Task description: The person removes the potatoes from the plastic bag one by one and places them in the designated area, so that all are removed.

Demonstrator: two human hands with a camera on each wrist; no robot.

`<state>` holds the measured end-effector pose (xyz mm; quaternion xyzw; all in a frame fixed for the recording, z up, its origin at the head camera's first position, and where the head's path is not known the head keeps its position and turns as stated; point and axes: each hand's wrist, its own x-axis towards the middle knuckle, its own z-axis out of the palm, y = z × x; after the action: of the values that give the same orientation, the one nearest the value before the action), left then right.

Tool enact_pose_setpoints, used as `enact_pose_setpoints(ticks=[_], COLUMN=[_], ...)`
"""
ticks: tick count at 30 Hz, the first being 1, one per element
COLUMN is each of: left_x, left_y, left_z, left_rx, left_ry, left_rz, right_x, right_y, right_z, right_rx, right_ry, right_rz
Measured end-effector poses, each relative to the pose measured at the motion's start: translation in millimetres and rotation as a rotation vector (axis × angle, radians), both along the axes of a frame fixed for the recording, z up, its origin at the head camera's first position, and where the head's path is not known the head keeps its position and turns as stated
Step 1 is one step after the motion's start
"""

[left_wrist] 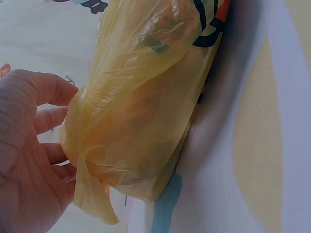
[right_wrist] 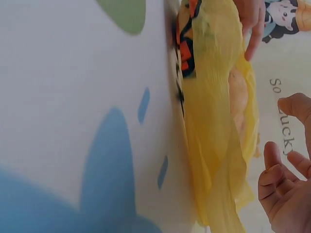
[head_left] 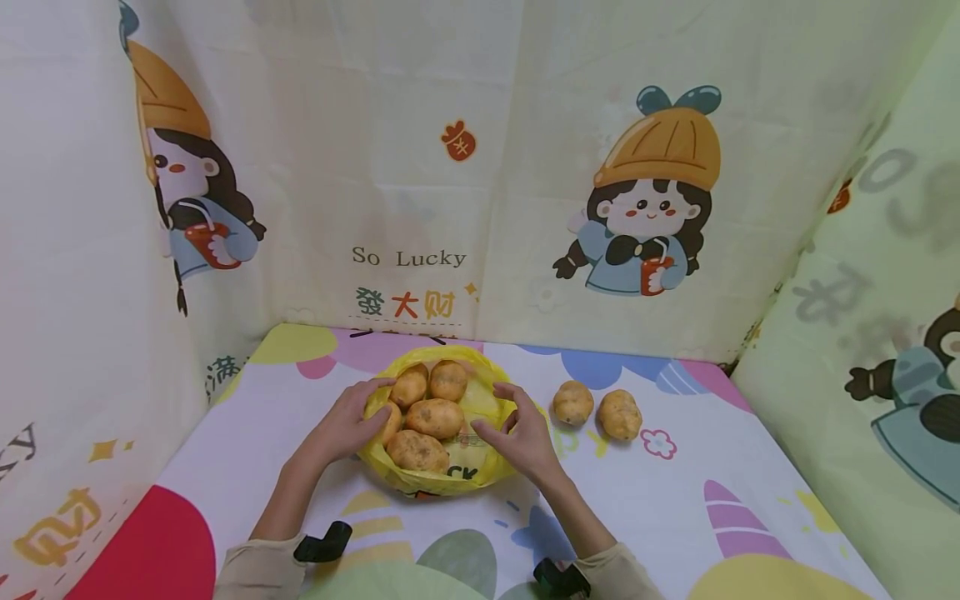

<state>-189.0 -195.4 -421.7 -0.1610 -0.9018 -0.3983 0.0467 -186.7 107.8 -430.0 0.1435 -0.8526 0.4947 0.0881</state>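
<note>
A yellow plastic bag stands with its mouth spread wide, and several potatoes lie inside, mostly in its left half. My left hand is at the bag's left rim, fingers loosely bent. The left wrist view shows the fingertips of that hand against the crumpled side of the bag. Above the right rim is my right hand, its fingers loosely curled and nothing between them. A gap separates this hand from the bag in the right wrist view.
Two loose potatoes, one nearer the bag and one farther right, lie on the patterned tablecloth. A cream printed curtain hangs behind the table, with more cloth at both sides.
</note>
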Motion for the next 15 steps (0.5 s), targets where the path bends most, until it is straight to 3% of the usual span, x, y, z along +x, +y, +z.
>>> enact_pose_setpoints(ticks=[15], left_x=[1.4], left_y=[-0.1], left_z=[1.1], left_rx=[-0.006], left_ry=[-0.002], left_rz=[0.010], right_x=[6.8], right_y=[-29.6], right_z=[-4.5], right_rx=[-0.017], right_ry=[-0.119], right_rz=[-0.069])
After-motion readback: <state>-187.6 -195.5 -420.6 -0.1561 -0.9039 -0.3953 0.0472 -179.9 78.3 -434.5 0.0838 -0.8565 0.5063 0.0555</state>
